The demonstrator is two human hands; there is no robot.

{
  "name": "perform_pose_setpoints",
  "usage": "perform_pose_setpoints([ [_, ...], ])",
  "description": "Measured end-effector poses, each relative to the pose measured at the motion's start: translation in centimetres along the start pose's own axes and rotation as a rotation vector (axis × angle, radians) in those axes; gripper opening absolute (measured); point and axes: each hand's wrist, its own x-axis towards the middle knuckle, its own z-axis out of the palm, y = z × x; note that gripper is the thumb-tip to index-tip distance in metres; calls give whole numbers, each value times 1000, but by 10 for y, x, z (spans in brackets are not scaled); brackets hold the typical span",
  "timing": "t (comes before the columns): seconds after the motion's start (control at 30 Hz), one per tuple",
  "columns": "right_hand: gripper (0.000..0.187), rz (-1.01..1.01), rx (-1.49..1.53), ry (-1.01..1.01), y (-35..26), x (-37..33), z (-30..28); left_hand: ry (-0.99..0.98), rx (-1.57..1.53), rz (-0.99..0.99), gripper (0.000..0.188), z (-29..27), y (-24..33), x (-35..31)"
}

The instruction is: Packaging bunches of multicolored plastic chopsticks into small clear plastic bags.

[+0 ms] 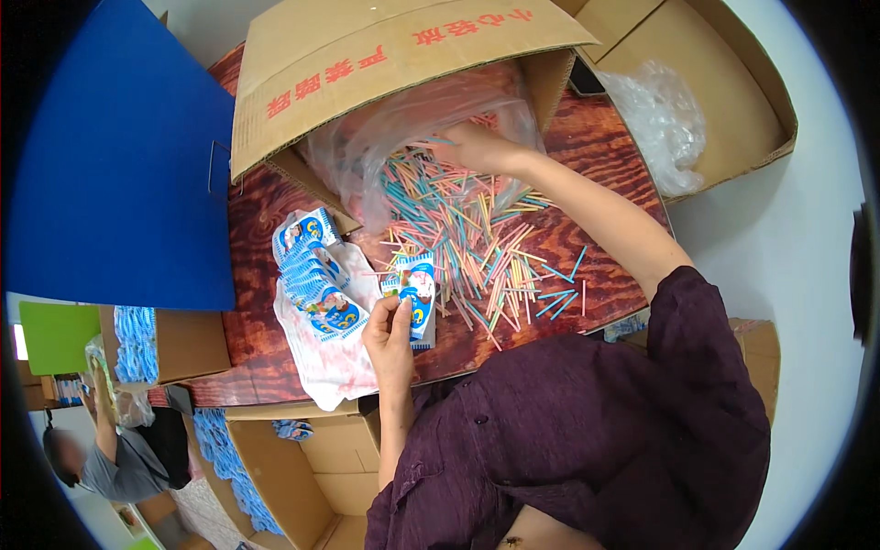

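My left hand (390,335) is closed on a small blue-and-white packet (420,291), pinched between thumb and fingers at the table's near edge. Part of another packet shows beneath it. My right hand (472,147) reaches into the mouth of a tilted cardboard box (403,69). Its fingers close around a few thin coloured sticks, partly hidden among the pile. Pink, yellow and blue sticks (467,247) spill from a clear plastic bag (367,174) in the box onto the table. Left of my left hand, several similar packets (316,284) lie overlapped on a white cloth (316,371).
A blue panel (119,156) stands on the left. Open boxes of blue packets (137,344) sit beside and below the red wood-grain table (252,330). Another person (133,458) is at the lower left. At the upper right is an open carton (724,92) with crumpled clear plastic (655,128).
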Motion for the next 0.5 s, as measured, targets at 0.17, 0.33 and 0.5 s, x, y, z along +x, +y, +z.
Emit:
perform_pose_setpoints([
  [0.17, 9, 856, 1545, -650, -37, -43, -7, 40, -212, -45, 8, 2, -3, 13],
  [0.33, 11, 884, 1925, -842, -76, -88, 11, -43, -284, 190, 10, 34, -10, 55],
  [0.5, 13, 853, 1954, -811, -87, -104, 8, -166, -260, 85, 11, 60, 2, 54],
])
